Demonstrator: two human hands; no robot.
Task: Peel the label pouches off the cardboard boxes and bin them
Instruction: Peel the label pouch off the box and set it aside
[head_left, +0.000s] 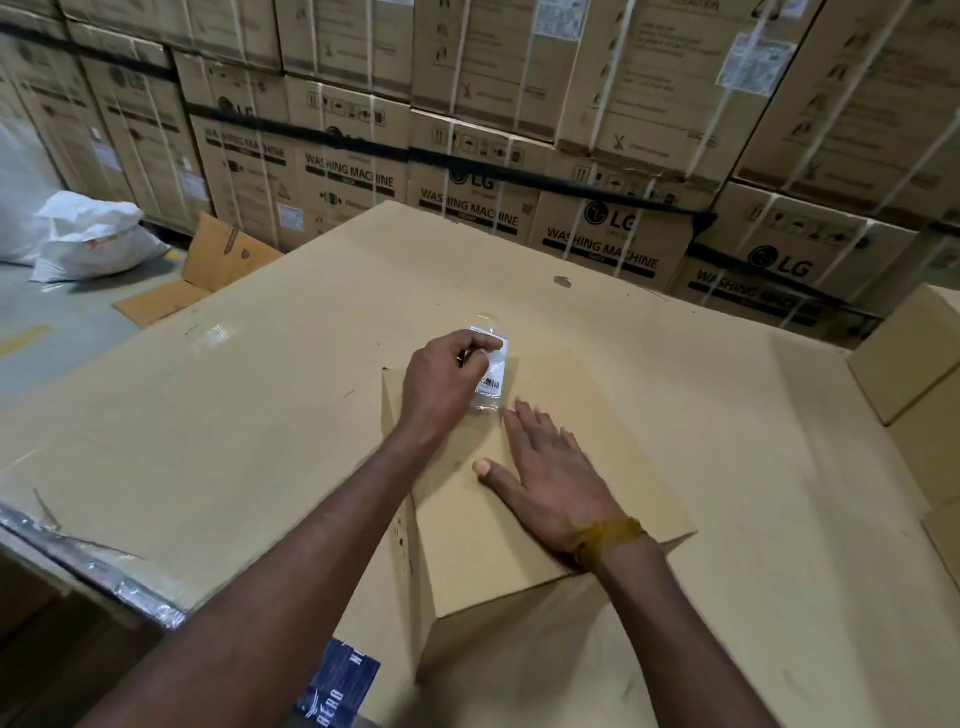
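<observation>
a warehouse: strapped stacks of washing machine cartons (467, 156), white sacks (88, 234) on concrete floor (52, 322)

One small cardboard box (519, 519) on the large carton (260, 415); one label pouch (491, 382) on it; two white sacks (88, 239) far left.

single head view looks steeply down, close over the box top (519, 545).
</observation>
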